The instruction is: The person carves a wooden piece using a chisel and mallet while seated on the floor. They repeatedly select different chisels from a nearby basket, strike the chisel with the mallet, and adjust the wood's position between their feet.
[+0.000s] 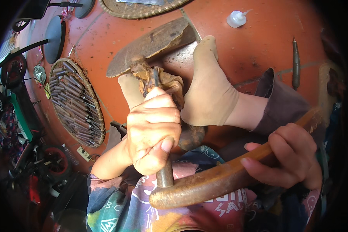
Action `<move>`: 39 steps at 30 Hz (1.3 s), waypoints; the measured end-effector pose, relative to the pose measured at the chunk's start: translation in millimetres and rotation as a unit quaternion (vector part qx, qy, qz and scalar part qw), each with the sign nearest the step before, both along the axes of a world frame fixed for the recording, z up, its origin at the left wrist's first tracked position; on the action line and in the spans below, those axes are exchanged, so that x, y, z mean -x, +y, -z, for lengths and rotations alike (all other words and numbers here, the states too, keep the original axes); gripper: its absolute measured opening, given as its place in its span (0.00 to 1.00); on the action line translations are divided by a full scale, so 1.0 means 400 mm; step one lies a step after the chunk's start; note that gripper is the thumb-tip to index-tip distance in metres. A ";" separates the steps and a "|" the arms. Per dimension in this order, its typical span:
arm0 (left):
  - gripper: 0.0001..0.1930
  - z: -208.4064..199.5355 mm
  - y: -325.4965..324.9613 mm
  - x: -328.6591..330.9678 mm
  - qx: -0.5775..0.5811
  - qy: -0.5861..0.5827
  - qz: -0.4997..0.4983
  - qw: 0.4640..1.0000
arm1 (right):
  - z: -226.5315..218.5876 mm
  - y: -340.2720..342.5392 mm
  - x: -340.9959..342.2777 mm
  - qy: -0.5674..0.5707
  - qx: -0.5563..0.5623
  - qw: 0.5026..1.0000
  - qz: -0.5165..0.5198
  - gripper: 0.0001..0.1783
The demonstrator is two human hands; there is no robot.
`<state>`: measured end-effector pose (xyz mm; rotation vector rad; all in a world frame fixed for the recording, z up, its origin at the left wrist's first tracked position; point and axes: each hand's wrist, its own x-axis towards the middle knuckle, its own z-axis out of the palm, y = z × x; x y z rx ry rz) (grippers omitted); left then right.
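Observation:
My left hand [152, 129] is wrapped round a chisel [165, 177], its thumb along the dark wooden handle. The chisel's narrow metal shaft points away from me to a knobbly brown wood carving [170, 83], where its tip is hard to make out. In my right hand [288, 156] is a long, slightly curved wooden mallet [205, 187]. The mallet's rounded end is against or very close to the handle's butt. My feet, in beige socks [212, 91], flank the carving. Part of the carving is hidden behind my left hand.
A curved slab of dark wood [150, 46] lies beyond the carving. At left, a round woven tray [103, 127] holds many chisels, near a power strip [84, 153]. A white squeeze bottle [236, 18] and a slim dark tool [295, 65] are on the red tiled floor.

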<state>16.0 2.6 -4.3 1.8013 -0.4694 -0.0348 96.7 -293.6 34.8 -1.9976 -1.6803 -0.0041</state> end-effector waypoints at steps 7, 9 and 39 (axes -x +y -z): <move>0.11 -0.041 -0.023 -0.031 -0.038 0.084 -0.008 0.996 | 0.053 -0.043 -0.053 0.033 -0.067 0.997 0.000 0.27; 0.09 -0.053 -0.034 -0.044 -0.045 0.101 -0.019 0.994 | 0.056 -0.044 -0.070 0.042 -0.071 0.997 0.008 0.27; 0.13 -0.029 -0.046 -0.002 -0.119 -0.003 -0.037 0.992 | 0.170 -0.052 -0.135 0.105 -0.080 0.991 0.023 0.15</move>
